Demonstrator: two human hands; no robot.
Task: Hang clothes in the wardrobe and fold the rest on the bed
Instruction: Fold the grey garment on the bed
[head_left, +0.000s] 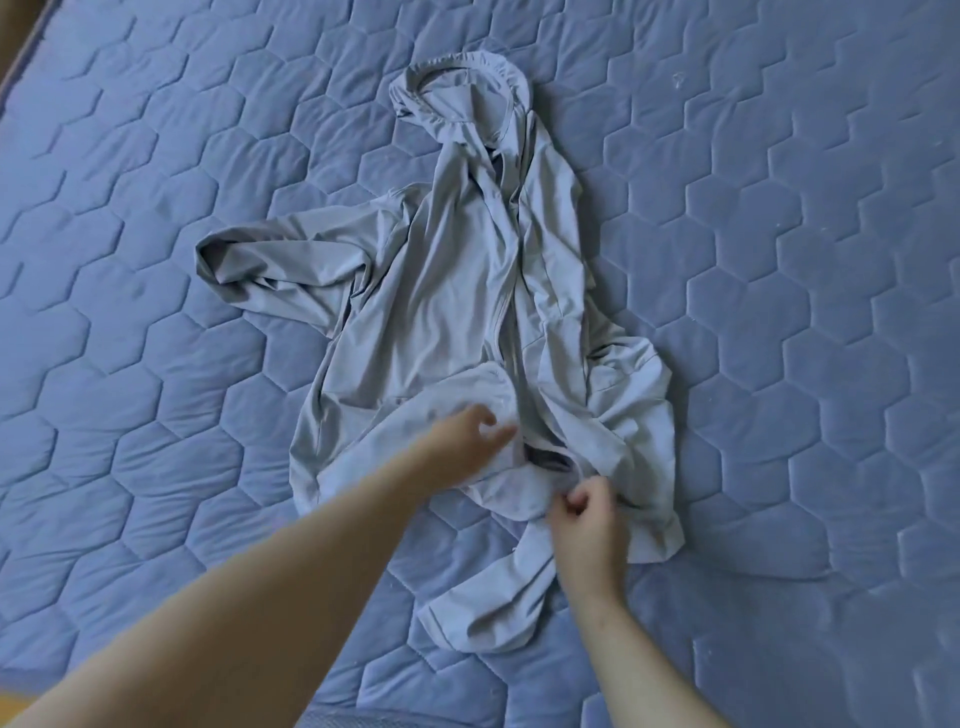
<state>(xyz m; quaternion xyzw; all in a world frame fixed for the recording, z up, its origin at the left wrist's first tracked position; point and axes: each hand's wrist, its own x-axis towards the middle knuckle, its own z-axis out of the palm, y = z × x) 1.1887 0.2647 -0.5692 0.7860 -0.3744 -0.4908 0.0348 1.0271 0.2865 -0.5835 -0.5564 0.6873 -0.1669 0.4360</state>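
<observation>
The right hand (587, 525) pinched the hem of the grey hoodie (467, 291) at 6 o'clock; the left hand (465, 439) (fingers half-curled, grip unclear) rested on it at 7.

One garment is in view: a single grey-blue hooded jacket (452, 291), with one hood (467, 98) and one zip line (511, 270) down its front. One sleeve (249, 260) shows plainly as a sleeve; the rest of the cloth is too bunched to count a second with certainty. There is one bed (779, 260), its one quilted surface stitched in many hexagons. There are two hands, one left hand (465, 441) and one right hand (587, 530), and two bare forearms, one left forearm (260, 597) and one right forearm (639, 665)
</observation>
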